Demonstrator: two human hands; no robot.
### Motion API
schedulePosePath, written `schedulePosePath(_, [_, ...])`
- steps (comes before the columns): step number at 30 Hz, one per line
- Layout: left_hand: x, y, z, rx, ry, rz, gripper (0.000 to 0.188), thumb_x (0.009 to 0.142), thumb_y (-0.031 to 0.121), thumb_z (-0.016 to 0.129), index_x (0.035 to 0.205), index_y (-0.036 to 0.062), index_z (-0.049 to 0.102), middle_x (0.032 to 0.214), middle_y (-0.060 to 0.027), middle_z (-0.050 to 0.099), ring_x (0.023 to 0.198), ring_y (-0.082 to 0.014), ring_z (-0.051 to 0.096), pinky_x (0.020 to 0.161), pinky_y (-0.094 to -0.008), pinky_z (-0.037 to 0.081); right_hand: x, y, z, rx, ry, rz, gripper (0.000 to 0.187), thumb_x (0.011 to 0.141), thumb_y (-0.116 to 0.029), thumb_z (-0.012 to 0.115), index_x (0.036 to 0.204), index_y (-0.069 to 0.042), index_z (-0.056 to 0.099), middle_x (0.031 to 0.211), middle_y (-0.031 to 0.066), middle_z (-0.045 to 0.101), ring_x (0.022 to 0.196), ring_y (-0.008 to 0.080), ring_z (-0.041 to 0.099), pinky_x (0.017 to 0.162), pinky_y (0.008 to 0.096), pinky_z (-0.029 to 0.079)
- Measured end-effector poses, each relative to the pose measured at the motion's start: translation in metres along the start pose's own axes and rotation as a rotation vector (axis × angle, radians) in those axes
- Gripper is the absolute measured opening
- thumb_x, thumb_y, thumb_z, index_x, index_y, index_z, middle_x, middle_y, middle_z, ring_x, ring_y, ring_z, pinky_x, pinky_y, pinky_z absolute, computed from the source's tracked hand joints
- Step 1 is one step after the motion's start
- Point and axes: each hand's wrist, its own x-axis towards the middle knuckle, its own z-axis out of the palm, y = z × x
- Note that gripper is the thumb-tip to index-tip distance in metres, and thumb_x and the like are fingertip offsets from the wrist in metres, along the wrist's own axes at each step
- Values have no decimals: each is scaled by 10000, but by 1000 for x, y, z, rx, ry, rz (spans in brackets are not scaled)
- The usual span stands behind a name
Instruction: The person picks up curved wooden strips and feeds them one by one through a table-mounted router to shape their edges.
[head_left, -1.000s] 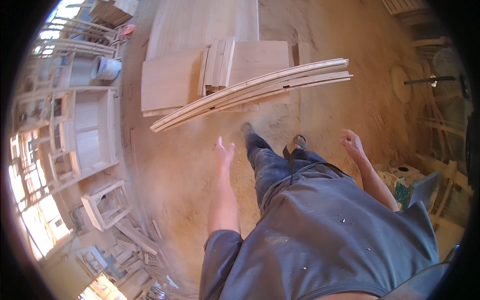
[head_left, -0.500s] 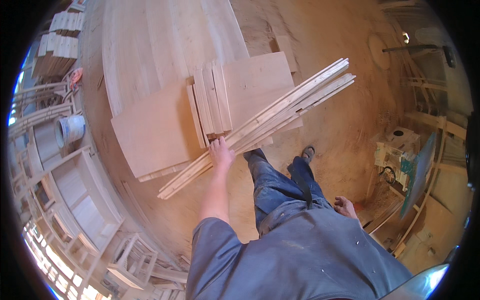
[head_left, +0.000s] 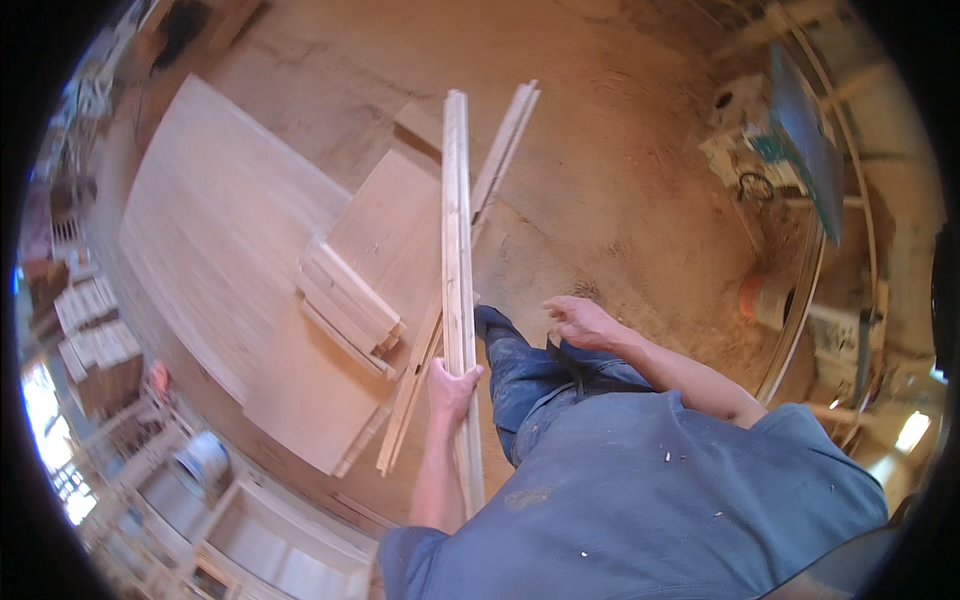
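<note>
My left hand [head_left: 452, 388] is closed round a few long, pale wooden strips [head_left: 457, 230], which point away from me almost straight up the view. Beneath and beside them, more long strips [head_left: 505, 150] lie aslant across a flat panel [head_left: 385, 205]. A small stack of short boards [head_left: 350, 300] sits on that panel, left of the held strips. My right hand [head_left: 580, 322] is held out in front of my body, empty, with its fingers loosely apart. It touches no wood.
A large jointed wooden panel [head_left: 225, 220] lies under the smaller ones at the left. Wooden frames [head_left: 280, 535] and a white bucket [head_left: 200, 460] stand at the lower left. On the right is a dusty machine [head_left: 750, 160] beside a blue-green sheet [head_left: 805, 140]. Sawdust covers the floor [head_left: 600, 130].
Some strips have come up off the bundle in my left hand, turned more upright in view; others stay on the panel. My right hand has risen from my side to the front. The view has turned.
</note>
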Motion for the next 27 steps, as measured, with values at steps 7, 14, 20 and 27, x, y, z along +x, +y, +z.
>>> schedulePosePath(7, [-130, 55, 85, 325, 270, 270, 555, 715, 243, 847, 1041, -40, 499, 952, -231, 636, 900, -354, 651, 808, -431, 506, -59, 62, -44, 466, -51, -134, 557, 802, -194, 658, 1304, 25, 560, 1131, 208, 682, 1027, 288, 655, 898, 384, 518])
schedulePosePath(14, [-228, 113, 214, 567, 387, 611, 516, 693, 173, 809, 1082, 1, 517, 957, -197, 562, 925, -383, 594, 774, -458, 491, -129, 92, -175, 1281, 125, -190, 713, 817, -299, 763, 1376, 27, 465, 1259, 141, 594, 1110, 227, 567, 935, 350, 464])
schedulePosePath(20, [-229, 188, 316, 858, 448, 1165, 583, 708, 169, 772, 1201, -6, 515, 1017, -198, 560, 949, -395, 548, 810, -465, 469, -199, 154, -275, 2003, 634, -127, 650, 763, -394, 816, 1245, -46, 554, 1199, 119, 614, 1103, 266, 565, 981, 408, 437])
schedulePosePath(27, [-215, 289, 418, 801, 206, 1290, 418, 668, 11, 804, 1012, -4, 566, 841, -143, 536, 844, -349, 518, 754, -454, 433, -283, 303, -367, 2145, 566, -897, 641, 758, -520, 779, 1172, -68, 591, 1010, 148, 652, 922, 291, 638, 871, 443, 499])
